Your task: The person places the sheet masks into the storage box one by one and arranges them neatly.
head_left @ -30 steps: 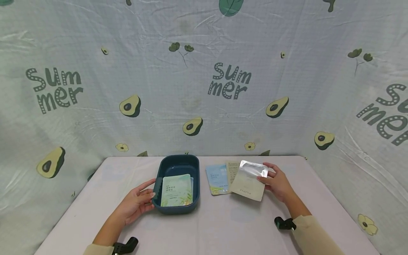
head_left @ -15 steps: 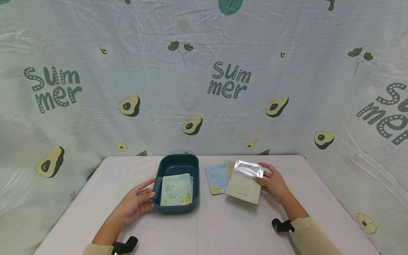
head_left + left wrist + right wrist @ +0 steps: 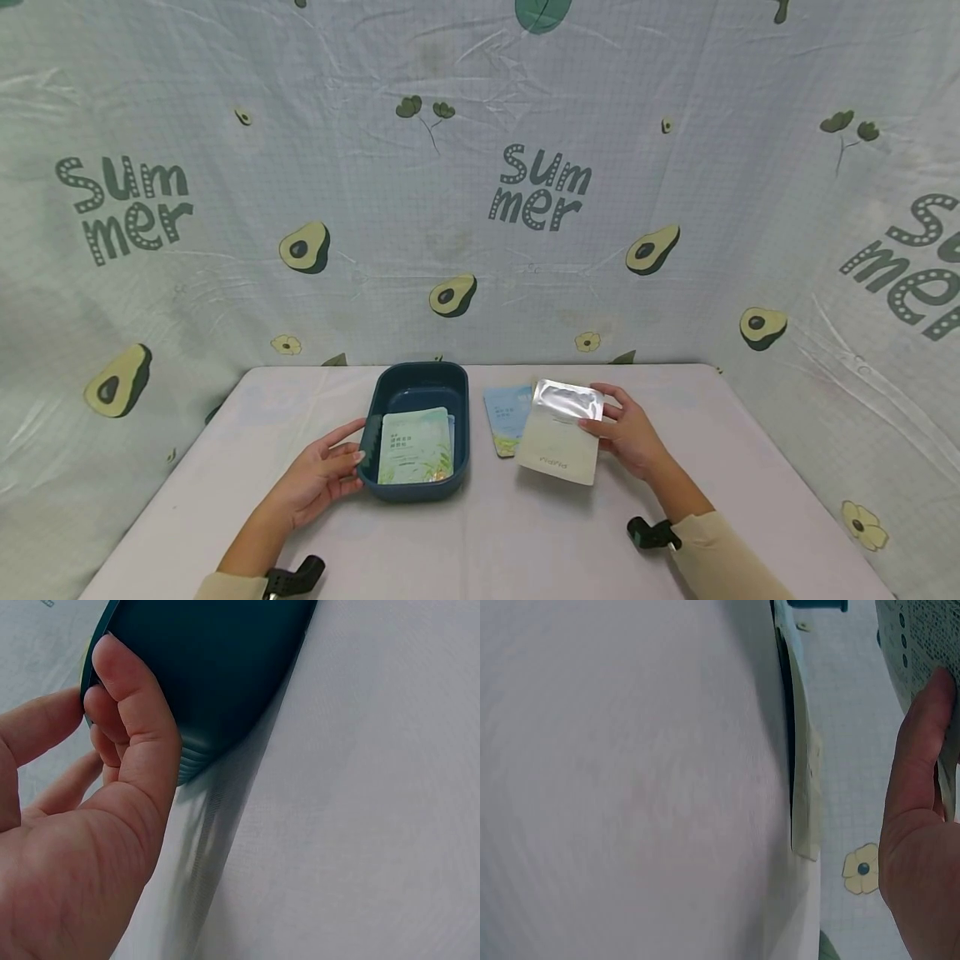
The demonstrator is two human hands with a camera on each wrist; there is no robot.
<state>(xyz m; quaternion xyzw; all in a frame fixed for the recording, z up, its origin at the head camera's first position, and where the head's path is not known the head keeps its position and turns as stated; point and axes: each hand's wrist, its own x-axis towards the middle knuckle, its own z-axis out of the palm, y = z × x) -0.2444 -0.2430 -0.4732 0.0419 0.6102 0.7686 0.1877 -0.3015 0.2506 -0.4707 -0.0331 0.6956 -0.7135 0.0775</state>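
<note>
Over the last second the silver-and-cream sachet (image 3: 560,432) had travelled leftward in the right hand (image 3: 628,436), sliding across the table toward the tub until it covered most of the beige packet behind it and overlapped the edge of the pale blue sachet (image 3: 506,415); the left hand (image 3: 321,477) and the tub had not shifted.

Nearest the wearer, the table (image 3: 487,533) was a smooth, matte, pale pinkish-white sheet. On it the left hand rested against the near-left corner of the dark teal plastic tub (image 3: 418,432), a rounded rectangular basin with a ribbed grip; the wrist view showed the fingers (image 3: 127,712) curled against its outer wall and the thumb apart from them, beside the rim. Inside the tub lay a flat green sachet (image 3: 415,446) printed with grass blades, on top of another sachet.

To the right, the right hand pinched the right edge of the glossy foil sachet, thumb (image 3: 922,742) on top, fingers beneath, holding it tilted just above the table. The blue sachet lay flat between it and the tub.

Beyond, a creased cloth backdrop (image 3: 525,192) printed with avocados and "Summer" hung on all sides.
</note>
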